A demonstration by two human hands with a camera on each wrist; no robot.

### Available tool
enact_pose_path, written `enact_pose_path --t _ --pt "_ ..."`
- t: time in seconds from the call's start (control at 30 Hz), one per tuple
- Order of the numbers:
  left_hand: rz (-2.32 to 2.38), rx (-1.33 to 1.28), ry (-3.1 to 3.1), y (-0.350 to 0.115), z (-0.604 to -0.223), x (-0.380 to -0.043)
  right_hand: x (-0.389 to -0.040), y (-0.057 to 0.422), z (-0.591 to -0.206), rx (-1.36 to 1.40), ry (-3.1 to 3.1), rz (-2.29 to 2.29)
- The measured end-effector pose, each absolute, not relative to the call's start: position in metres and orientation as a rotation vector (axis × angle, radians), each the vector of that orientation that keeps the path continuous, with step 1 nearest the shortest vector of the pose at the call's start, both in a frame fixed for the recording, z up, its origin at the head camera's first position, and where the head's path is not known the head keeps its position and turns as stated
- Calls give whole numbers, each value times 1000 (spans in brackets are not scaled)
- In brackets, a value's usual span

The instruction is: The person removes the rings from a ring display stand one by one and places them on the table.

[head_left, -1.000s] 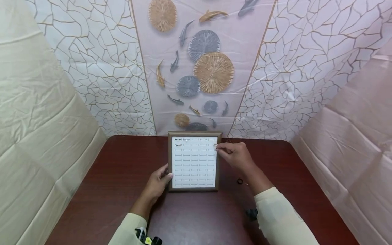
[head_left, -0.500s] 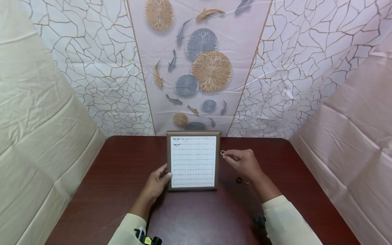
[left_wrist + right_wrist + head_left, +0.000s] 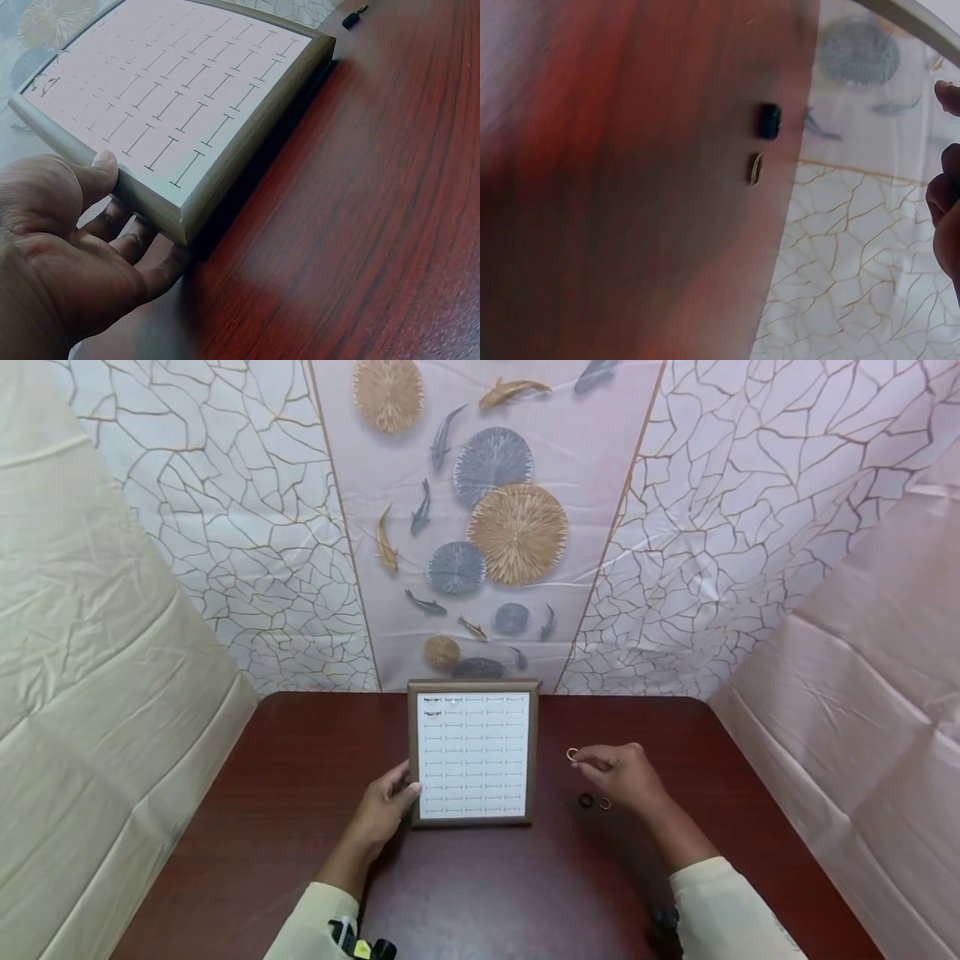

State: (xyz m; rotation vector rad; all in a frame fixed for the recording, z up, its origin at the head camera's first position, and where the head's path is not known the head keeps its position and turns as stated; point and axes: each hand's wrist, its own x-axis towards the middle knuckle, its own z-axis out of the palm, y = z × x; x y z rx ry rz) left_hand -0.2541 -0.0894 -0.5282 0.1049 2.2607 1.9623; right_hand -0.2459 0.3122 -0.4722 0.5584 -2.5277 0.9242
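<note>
A ring display board (image 3: 472,756) in a brown frame stands tilted on the table, its white face marked with rows of short slots. My left hand (image 3: 384,814) grips its lower left edge; in the left wrist view the thumb (image 3: 103,172) lies on the front and the other fingers go behind. Right of the board, my right hand (image 3: 622,777) pinches a thin gold ring (image 3: 572,754) between thumb and fingertips, above the table. Below that hand a black ring (image 3: 586,800) and another gold ring (image 3: 605,804) rest side by side on the table.
Three small dark ring-like pieces, one a lower-row piece (image 3: 432,714), sit in the board's upper left slots. The dark red table (image 3: 300,793) ends at a patterned cloth backdrop (image 3: 517,535). Cream cloth walls (image 3: 112,735) flank it.
My right hand has moved from the board's upper right edge to the right and nearer, carrying the gold ring. The left hand keeps its grip on the board.
</note>
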Motion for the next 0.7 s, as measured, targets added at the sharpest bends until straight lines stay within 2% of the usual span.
enact_pose_path --t 0.7 --pt "1947 88 2282 -89 -526 -254 -235 359 -493 497 -2840 1029"
